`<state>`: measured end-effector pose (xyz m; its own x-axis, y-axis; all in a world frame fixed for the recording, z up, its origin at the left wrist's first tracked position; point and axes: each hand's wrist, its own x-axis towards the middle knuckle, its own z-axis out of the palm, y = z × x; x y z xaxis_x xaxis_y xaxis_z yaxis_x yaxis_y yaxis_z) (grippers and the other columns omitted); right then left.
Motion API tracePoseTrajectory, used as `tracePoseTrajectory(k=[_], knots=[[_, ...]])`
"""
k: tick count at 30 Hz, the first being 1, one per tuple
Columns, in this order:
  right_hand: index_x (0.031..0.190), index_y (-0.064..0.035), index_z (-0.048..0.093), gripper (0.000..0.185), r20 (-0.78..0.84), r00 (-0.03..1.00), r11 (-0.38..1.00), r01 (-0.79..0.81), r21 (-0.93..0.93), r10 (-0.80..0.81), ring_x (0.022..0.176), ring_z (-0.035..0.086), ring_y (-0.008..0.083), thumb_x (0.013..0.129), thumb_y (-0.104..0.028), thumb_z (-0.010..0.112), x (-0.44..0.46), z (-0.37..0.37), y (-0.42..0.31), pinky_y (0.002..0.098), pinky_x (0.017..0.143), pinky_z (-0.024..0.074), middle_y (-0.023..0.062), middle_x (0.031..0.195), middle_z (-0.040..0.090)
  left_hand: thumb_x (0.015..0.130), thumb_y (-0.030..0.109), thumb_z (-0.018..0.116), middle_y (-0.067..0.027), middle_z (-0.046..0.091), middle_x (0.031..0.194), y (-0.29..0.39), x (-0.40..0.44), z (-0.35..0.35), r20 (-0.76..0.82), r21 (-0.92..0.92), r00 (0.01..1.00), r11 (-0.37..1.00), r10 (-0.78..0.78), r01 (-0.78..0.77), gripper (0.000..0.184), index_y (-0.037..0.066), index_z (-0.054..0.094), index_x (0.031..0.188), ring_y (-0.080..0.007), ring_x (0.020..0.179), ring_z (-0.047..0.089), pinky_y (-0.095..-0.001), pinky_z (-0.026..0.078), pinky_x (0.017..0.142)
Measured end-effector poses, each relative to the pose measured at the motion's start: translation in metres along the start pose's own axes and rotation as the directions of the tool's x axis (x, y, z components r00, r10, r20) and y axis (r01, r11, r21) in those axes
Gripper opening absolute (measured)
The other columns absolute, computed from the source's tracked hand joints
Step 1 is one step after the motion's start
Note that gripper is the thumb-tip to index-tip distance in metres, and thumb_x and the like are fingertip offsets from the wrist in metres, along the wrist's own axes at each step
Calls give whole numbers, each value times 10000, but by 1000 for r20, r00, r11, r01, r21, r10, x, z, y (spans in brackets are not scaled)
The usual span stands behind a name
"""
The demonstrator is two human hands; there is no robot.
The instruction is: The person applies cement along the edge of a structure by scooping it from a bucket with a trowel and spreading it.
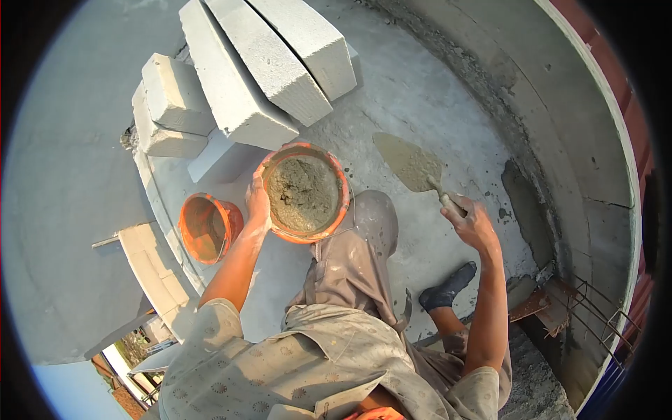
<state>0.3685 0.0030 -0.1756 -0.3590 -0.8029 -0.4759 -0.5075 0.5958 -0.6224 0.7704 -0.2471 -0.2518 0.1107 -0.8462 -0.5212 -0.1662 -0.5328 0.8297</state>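
Note:
An orange bucket (344,183) filled with wet grey mortar (303,192) is tilted toward me beside my bent knee. My left hand (257,203) grips its left rim, with the fingertips partly hidden behind the wall. Off to the right, my right hand (470,222) is closed around the handle of a pointed masonry trowel (408,162). The trowel's blade is coated with mortar and points away to the upper left, over the grey floor; I cannot tell whether it touches it.
White blocks (241,105) are stacked beyond the bucket, with smaller block pieces (178,98) to their left. A second orange bucket (204,227) stands at left. A grey wall (581,119) curves along the right, with wet mortar (526,210) at its foot and bare wire rods (595,315) nearby.

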Motion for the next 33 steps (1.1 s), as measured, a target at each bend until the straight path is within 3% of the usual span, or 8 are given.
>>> tracePoseTrajectory(k=[2, 6, 9, 12, 19, 23, 26, 33], knots=[[1152, -68, 687, 277, -34, 906, 842, 379, -385, -423, 754, 697, 256, 948, -247, 633, 9, 19, -58, 374, 625, 550, 131, 880, 696, 1077, 446, 412, -161, 553, 1380, -4, 7, -1, 22, -18, 999, 1000, 26, -26, 585, -21, 462, 1426, -269, 1240, 566, -418, 471, 1051], [1038, -50, 707, 194, 46, 862, 656, 419, -628, -506, 866, 716, 333, 913, -145, 592, 44, 81, -128, 434, 706, 574, 172, 897, 693, 1070, 460, 432, -176, 568, 1349, -1, 4, 7, 45, -13, 994, 995, 96, -95, 586, -27, 497, 1389, -259, 1218, 567, -404, 458, 1035], [989, -50, 696, 185, 252, 880, 675, 471, -568, -402, 841, 703, 378, 922, -152, 557, 72, 159, -116, 451, 713, 565, 187, 920, 699, 1067, 462, 443, -179, 582, 1318, 12, -6, 13, 0, 116, 990, 983, 144, -143, 572, -38, 549, 1324, -255, 1199, 561, -388, 446, 1030], [932, -16, 683, 200, 441, 826, 836, 490, -249, -352, 835, 686, 424, 922, -152, 537, 59, 176, -114, 479, 745, 564, 235, 868, 690, 1044, 517, 443, -215, 629, 1270, -7, 7, 10, -56, 133, 983, 977, 177, -168, 636, -44, 575, 1314, -328, 1193, 585, -421, 439, 1013], [901, 19, 706, 244, 424, 843, 938, 345, 44, -330, 832, 666, 464, 904, -190, 580, 47, 173, -144, 474, 742, 544, 273, 861, 681, 1046, 528, 441, -221, 641, 1247, -7, 3, 17, -58, 144, 983, 976, 174, -164, 647, -50, 571, 1306, -319, 1187, 591, -396, 431, 1040], [962, 12, 718, 247, 507, 826, 969, 226, 101, -245, 792, 701, 380, 912, -216, 638, 53, 168, -132, 446, 748, 535, 249, 834, 695, 1059, 495, 436, -196, 638, 1258, 8, -10, 14, -11, 75, 989, 986, 150, -149, 619, -51, 555, 1327, -294, 1192, 583, -381, 422, 1053], [1045, 6, 726, 287, 481, 838, 961, 175, 213, -259, 787, 708, 294, 925, -248, 665, 44, 155, -118, 422, 750, 527, 217, 823, 707, 1069, 464, 430, -205, 481, 1490, 1, -8, -1, 86, -96, 991, 990, 107, -99, 662, -75, 436, 1453, -279, 1368, 463, -389, 348, 1146], [1181, 8, 709, 383, 362, 911, 948, 84, 307, -198, 726, 631, 202, 939, -287, 683, 26, 129, -109, 356, 736, 524, 124, 831, 705, 1067, 525, 357, -188, 518, 1451, -40, 23, -39, -2, -60, 1000, 998, 4, -4, 675, -16, 490, 1447, -289, 1329, 493, -393, 372, 1120]])
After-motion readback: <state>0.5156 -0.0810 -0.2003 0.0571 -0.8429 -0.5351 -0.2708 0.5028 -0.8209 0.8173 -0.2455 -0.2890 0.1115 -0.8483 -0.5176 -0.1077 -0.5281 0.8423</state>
